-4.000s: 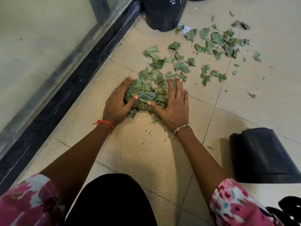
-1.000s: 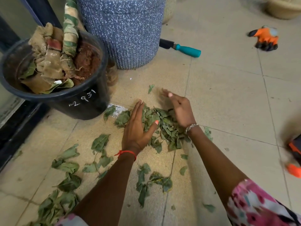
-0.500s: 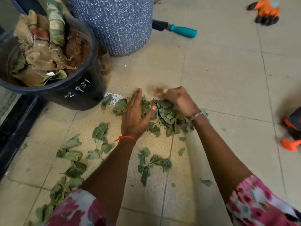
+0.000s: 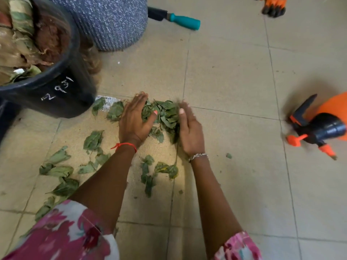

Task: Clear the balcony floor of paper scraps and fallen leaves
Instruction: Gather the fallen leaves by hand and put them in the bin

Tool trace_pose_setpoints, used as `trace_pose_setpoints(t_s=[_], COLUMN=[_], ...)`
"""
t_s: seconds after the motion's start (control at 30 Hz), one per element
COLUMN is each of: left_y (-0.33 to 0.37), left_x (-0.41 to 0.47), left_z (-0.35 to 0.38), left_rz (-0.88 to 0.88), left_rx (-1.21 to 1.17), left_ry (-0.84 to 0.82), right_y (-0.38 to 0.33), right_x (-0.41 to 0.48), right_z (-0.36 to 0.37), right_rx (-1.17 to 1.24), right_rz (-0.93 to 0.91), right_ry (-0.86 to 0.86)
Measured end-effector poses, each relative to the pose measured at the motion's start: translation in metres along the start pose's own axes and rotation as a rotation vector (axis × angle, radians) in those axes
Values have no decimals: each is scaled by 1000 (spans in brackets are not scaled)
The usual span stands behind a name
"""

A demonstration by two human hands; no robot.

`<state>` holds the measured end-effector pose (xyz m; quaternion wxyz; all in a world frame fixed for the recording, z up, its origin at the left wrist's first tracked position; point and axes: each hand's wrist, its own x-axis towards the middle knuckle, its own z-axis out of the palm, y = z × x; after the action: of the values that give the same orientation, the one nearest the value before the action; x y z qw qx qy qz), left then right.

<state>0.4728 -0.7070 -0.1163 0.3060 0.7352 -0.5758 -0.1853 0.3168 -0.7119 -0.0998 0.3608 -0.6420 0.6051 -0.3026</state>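
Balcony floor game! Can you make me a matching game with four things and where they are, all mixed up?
1 leaf pile
2 paper scrap
3 teal-handled tool
4 spray bottle

A far right of the floor
B between the left hand and right hand
C beside the black bucket
D beside the speckled pot

Pairs: 1-B, 2-C, 3-D, 4-A

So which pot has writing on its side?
The black bucket at far left, with white marks; the speckled blue pot beside it bears none.
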Motion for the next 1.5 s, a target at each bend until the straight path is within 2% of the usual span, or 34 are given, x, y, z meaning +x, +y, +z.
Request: trace_pose_setpoints(t_s=[0.07, 0.13, 0.17, 0.23, 0.3, 0.37, 0.43, 0.47, 0.53, 0.6, 0.67, 0.73, 0.8, 0.9, 1.0, 1.07, 1.13, 1.23, 1.3, 1.37, 1.43, 1.5], left_y=[2, 1, 1, 0, -3, -3, -1, -1, 1, 0, 0, 0, -1, -2, -2, -3, -1, 3, 3, -3, -20, -41], left_x=[1, 1, 0, 1, 2, 2, 2, 1, 1, -2, -5, -7, -8, -7, -7, -7, -7, -13, -13, -4, 9, 16], left_z=[0, 0, -1, 0, 1, 1, 1, 0, -1, 0, 0, -2, -3, -4, -5, -5, -6, -11, -18, -31, -46, -56], left_rz=[-4, -7, -2, 5, 4, 6, 6, 10, 20, 39, 49, 32, 17, 7, 23, 31, 26, 60, 97, 58, -67, -177], left_rx=[-11, -6, 1, 15, 22, 23, 9, -1, -18, -16, -13, -36, -60, -115, -191, -241, -286, -359, -272, -51, 83, 35], left_ry=[-8, -11, -11, -14, -19, -17, -18, -23, -33, -48, -70, -95, -99, -93, -64, -45, -22, 60, 163, 246, 184, 30], right_y=[2, 15, 23, 33, 29, 16, 1, -6, -6, 7, 18, 18, 7, -8, -14, -15, -15, -11, -9, -9, -10, -9], right_x=[-8, -10, -8, -4, -9, -21, -33, -40, -53, -75, -96, -101, -90, -56, -10, 10, 15, 14, 14, 14, 16, 16], right_z=[-11, -29, -38, -42, -27, -5, 8, 9, 3, -1, 3, 15, 27, 34, 30, 32, 40, 43, 43, 44, 45, 46], right_rx=[86, -111, -204, -283, -324, -305, -185, -79, -32, -222, -361, -421, -437, -239, -100, -248, -471, -562, -553, -564, -574, -583], right_rz=[110, 306, 416, 628, 687, 584, 443, 401, 428, 604, 698, 638, 473, 153, 116, 103, -40, -206, -234, -261, -288, -307], right_ry=[300, 552, 588, 559, 486, 401, 299, 328, 531, 626, 566, 485, 366, 281, 300, 198, 22, -90, -105, -126, -139, -150])
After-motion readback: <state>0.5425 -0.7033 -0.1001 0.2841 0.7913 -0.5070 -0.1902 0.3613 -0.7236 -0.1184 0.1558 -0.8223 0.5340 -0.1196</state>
